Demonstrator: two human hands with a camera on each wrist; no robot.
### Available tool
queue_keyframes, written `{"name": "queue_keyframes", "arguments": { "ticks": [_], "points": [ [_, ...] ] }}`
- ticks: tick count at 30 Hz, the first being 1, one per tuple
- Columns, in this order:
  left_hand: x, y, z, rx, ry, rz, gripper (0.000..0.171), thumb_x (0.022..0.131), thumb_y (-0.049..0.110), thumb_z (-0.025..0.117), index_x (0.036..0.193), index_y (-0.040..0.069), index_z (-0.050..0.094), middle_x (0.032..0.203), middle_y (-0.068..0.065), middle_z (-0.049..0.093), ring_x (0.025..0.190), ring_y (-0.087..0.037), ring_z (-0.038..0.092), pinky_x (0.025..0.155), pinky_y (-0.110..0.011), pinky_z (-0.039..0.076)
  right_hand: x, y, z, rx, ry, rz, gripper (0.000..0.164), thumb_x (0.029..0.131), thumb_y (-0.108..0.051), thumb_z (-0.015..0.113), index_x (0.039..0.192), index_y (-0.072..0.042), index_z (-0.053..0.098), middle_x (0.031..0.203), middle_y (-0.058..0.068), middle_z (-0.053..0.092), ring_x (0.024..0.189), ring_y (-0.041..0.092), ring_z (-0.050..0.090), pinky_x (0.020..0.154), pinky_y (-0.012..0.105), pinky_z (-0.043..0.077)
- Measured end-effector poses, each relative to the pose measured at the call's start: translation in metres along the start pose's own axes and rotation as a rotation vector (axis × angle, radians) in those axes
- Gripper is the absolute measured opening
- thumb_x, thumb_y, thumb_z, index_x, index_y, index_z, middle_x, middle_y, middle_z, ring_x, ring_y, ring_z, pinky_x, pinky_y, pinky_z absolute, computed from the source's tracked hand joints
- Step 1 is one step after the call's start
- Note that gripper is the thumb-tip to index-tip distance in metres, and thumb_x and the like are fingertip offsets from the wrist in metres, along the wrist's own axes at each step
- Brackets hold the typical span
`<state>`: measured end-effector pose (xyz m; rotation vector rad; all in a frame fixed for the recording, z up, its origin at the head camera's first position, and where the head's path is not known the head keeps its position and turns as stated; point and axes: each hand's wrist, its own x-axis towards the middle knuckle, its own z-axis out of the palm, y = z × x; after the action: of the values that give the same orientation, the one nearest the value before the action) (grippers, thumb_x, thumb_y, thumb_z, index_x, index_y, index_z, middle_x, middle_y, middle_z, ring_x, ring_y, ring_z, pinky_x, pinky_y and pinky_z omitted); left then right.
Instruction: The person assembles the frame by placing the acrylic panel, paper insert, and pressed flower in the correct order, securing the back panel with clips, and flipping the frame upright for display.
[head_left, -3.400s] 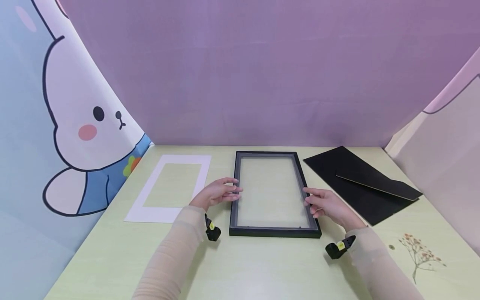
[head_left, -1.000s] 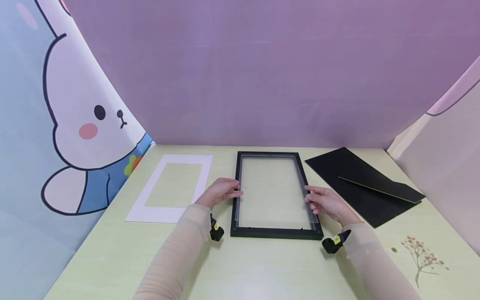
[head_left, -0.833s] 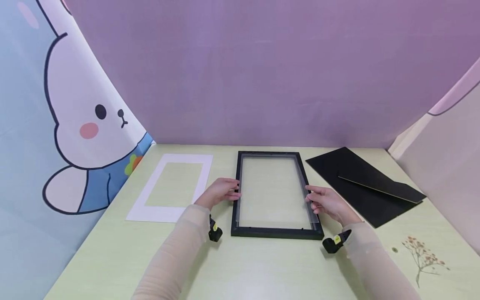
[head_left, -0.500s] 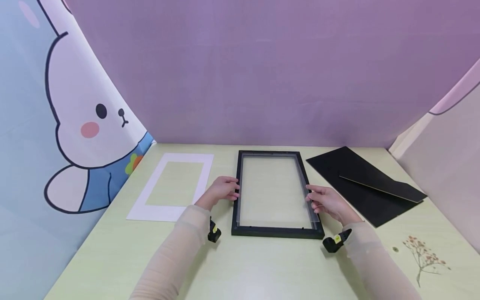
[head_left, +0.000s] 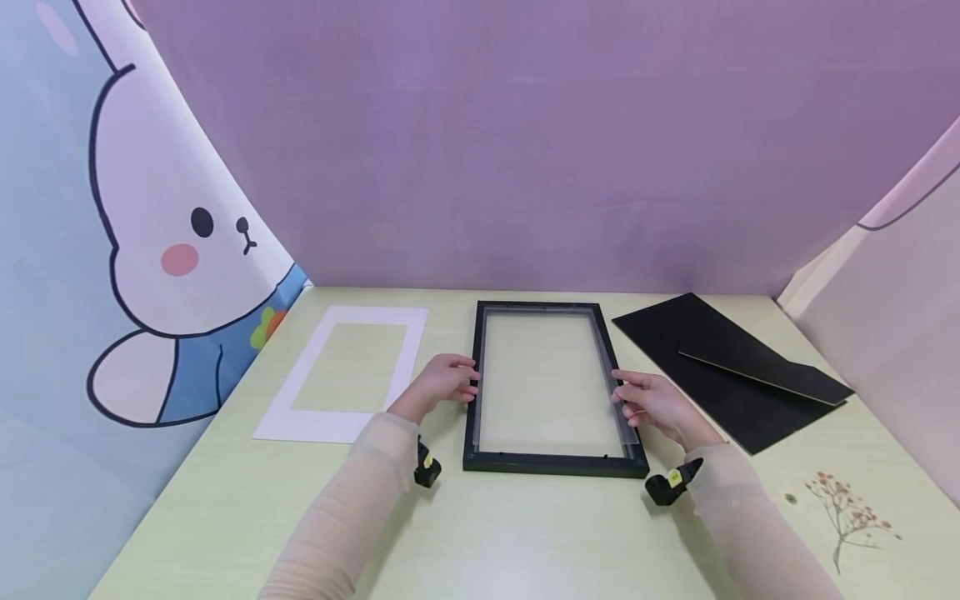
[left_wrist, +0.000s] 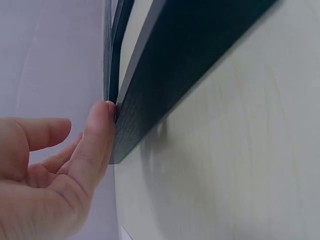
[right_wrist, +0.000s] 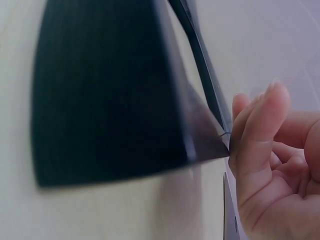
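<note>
A black picture frame [head_left: 555, 464] lies on the table, with a clear sheet [head_left: 547, 375] over its opening. In the head view the sheet's right edge overlaps the right bar, and its near edge stops short of the near bar. My left hand [head_left: 442, 379] is at the left bar; the left wrist view shows fingertips [left_wrist: 106, 111] against the bar's upper edge, thumb apart. On the other side is my right hand [head_left: 656, 408], fingers loosely bent. In the right wrist view its fingers [right_wrist: 255, 135] are right at a corner of the clear sheet [right_wrist: 207, 135].
A white mat board [head_left: 315, 427] with a rectangular window lies on the left. To the right are a black backing board [head_left: 675, 325] and its raised black flap [head_left: 772, 373]. Nearer are a dried flower sprig [head_left: 843, 512] and a small round piece [head_left: 791, 499]. A purple curtain [head_left: 480, 167] hangs behind.
Since the oldest frame, the clear sheet has shifted away from the near bar and rightward. My left fingertips have drawn back from over the sheet to the frame's left bar. The last half second shows little movement.
</note>
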<state>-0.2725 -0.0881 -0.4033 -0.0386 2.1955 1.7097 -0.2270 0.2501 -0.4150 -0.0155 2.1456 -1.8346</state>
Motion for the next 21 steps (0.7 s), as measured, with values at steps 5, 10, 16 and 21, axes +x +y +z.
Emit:
{"name": "queue_keyframes", "arguments": {
  "ticks": [5, 10, 16, 21],
  "points": [
    [0.003, -0.003, 0.0, -0.011, 0.003, -0.005, 0.035, 0.094, 0.003, 0.047, 0.127, -0.008, 0.046, 0.111, -0.019, 0.059, 0.076, -0.02, 0.063, 0.068, -0.029, 0.053, 0.001, 0.001, -0.001, 0.003, -0.001, -0.001, 0.051, 0.097, -0.004, 0.041, 0.142, 0.008, 0.02, 0.092, 0.01, 0.056, 0.056, 0.006, 0.047, 0.051, 0.018, 0.047],
    [0.004, -0.006, 0.0, -0.027, -0.003, 0.003, 0.033, 0.093, 0.001, 0.048, 0.125, -0.009, 0.047, 0.111, -0.021, 0.058, 0.076, -0.021, 0.062, 0.068, -0.029, 0.053, 0.0, 0.0, 0.0, 0.007, -0.001, 0.001, 0.051, 0.097, -0.004, 0.041, 0.142, 0.009, 0.02, 0.091, 0.009, 0.056, 0.056, 0.006, 0.047, 0.051, 0.018, 0.047],
    [0.003, -0.01, 0.001, 0.026, 0.015, 0.004, 0.033, 0.089, 0.001, 0.056, 0.121, -0.007, 0.051, 0.099, -0.016, 0.059, 0.066, -0.016, 0.056, 0.062, -0.026, 0.053, 0.001, 0.0, -0.001, 0.008, -0.011, -0.005, 0.052, 0.097, -0.005, 0.042, 0.142, 0.009, 0.018, 0.091, 0.009, 0.056, 0.057, 0.006, 0.047, 0.051, 0.018, 0.046],
    [0.001, -0.012, 0.003, 0.107, 0.016, -0.02, 0.049, 0.085, 0.006, 0.064, 0.127, -0.007, 0.044, 0.098, -0.015, 0.057, 0.065, -0.015, 0.053, 0.061, -0.025, 0.051, 0.003, 0.002, -0.001, 0.001, -0.01, -0.013, 0.052, 0.097, -0.005, 0.042, 0.142, 0.01, 0.018, 0.091, 0.009, 0.056, 0.057, 0.005, 0.047, 0.051, 0.018, 0.047]
  ]
}}
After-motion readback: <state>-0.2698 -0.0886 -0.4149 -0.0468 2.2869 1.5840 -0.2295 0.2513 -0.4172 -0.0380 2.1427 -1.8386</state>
